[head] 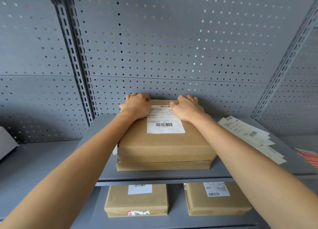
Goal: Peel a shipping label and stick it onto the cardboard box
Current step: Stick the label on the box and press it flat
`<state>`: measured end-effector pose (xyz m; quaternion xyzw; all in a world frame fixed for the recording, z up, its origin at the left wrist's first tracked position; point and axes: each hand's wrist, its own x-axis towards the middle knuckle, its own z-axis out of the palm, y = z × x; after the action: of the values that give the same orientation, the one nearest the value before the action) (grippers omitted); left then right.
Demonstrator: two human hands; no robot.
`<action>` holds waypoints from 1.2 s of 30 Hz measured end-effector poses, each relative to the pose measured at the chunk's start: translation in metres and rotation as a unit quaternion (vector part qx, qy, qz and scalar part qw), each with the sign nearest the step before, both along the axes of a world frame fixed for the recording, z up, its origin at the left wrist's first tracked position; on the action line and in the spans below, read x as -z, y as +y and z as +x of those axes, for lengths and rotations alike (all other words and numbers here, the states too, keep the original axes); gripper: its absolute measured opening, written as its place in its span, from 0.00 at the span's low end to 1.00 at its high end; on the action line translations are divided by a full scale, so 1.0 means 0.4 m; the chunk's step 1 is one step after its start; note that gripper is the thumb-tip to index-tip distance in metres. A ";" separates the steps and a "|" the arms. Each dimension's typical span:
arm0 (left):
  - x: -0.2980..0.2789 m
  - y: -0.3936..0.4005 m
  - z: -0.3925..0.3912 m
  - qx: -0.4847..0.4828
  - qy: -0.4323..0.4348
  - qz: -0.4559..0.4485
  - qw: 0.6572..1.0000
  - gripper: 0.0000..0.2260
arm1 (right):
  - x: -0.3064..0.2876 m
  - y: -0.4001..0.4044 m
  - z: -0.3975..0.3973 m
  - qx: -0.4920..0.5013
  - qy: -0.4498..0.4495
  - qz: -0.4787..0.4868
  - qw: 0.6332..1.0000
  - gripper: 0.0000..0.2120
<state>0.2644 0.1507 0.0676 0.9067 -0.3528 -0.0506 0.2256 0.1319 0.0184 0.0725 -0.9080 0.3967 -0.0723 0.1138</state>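
Both hands, L [136, 108] & R [187, 108], palms down on box [165, 146], fingers curled over far edge, label [166, 123] between them.

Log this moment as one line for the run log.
stage: label placed | shipping label: flat on cardboard box | left hand: on box's far edge | right hand: on box's far edge

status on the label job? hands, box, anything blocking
Left hand and right hand curled over the far top edge of the cardboard box. Shipping label flat on its top. Spare labels lie right, clear.
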 end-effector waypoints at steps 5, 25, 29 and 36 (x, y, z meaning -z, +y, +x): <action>0.002 0.004 0.002 0.004 0.005 -0.010 1.000 0.20 | -0.006 0.001 -0.003 -0.002 -0.003 0.007 1.000 0.25; -0.011 0.037 -0.020 0.037 0.029 -0.029 0.998 0.20 | -0.044 0.038 -0.047 -0.017 -0.018 0.018 1.000 0.35; 0.002 0.055 -0.040 0.042 -0.002 0.044 0.998 0.33 | -0.038 0.070 -0.064 -0.033 0.021 0.043 0.998 0.41; 0.004 0.062 -0.055 0.033 -0.020 0.066 0.997 0.37 | -0.012 0.072 -0.059 -0.049 0.069 0.007 0.996 0.45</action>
<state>0.2425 0.1754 0.0659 0.9082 -0.3831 -0.0633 0.1561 0.1082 0.0471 0.0773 -0.9283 0.3593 -0.0008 0.0960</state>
